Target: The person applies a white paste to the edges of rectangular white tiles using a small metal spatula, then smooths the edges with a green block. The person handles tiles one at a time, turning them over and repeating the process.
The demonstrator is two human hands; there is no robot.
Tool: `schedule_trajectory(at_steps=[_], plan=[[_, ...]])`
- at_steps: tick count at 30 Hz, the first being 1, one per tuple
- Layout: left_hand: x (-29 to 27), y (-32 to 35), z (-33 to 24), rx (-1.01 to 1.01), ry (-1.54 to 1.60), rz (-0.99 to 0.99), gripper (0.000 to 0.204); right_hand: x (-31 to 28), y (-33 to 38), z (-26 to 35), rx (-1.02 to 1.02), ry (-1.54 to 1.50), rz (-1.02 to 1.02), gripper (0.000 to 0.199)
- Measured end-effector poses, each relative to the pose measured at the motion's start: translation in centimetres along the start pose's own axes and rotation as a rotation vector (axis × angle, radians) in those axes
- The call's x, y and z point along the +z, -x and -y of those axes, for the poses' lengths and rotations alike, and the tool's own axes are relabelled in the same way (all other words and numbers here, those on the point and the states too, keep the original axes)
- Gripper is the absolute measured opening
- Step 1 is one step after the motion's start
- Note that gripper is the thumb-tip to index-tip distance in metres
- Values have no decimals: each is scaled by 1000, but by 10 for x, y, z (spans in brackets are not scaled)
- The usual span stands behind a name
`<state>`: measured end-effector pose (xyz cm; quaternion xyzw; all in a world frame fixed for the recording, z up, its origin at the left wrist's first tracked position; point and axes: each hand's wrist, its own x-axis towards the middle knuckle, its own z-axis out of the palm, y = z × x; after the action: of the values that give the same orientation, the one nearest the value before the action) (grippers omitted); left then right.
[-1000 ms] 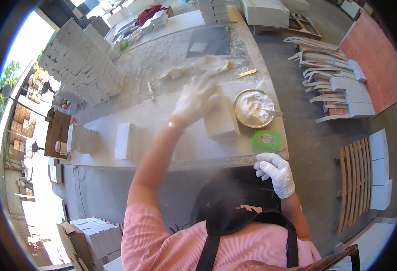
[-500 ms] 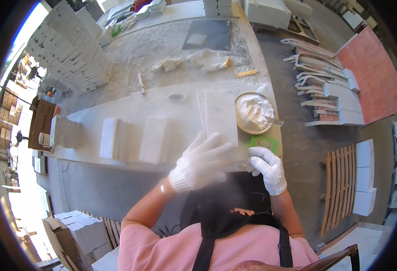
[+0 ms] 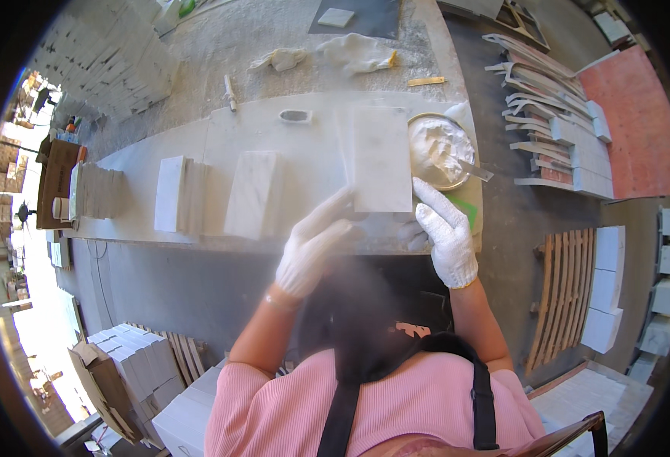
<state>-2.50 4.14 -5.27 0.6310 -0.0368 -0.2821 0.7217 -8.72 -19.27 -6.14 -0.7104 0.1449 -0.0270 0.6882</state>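
Observation:
My left hand (image 3: 314, 244), in a white glove, reaches to the lower left corner of a pale rectangular tile (image 3: 381, 160), fingers stretched out. My right hand (image 3: 448, 242), gloved alike, is by the tile's lower right corner with its fingers extended and apart; neither hand has closed around the tile. The tile lies flat, with other thin edges showing along its left side. Right of it stands a round tin (image 3: 435, 116) of white paste, a flat metal blade (image 3: 474, 170) sticking out. A green item (image 3: 466, 207) is partly hidden behind my right hand.
Upright tile stacks (image 3: 255, 190) stand along the worktable's left part. Farther back lie white gloves (image 3: 358, 55), a yellow strip (image 3: 426, 81) and a small grey oval piece (image 3: 296, 116). A wooden pallet (image 3: 567, 293) and bent white strips (image 3: 529, 114) are on the right.
My left hand has swung left to the tile's lower left corner. My right hand has moved up to its right edge, covering more of the green item. The view has shifted.

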Motion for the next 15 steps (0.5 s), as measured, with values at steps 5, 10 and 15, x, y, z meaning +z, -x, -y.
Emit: schedule_trajectory(at_steps=[5, 10, 15], plan=[[-4, 9, 13, -22, 146, 40, 54, -5, 11, 7, 49, -78, 12, 48], [-9, 23, 35, -154, 426, 29, 39, -5, 30, 6, 213, -299, 21, 54], [-7, 19, 45, -187, 524, 40, 38, 0, 28, 2, 239, -360, 42, 61]])
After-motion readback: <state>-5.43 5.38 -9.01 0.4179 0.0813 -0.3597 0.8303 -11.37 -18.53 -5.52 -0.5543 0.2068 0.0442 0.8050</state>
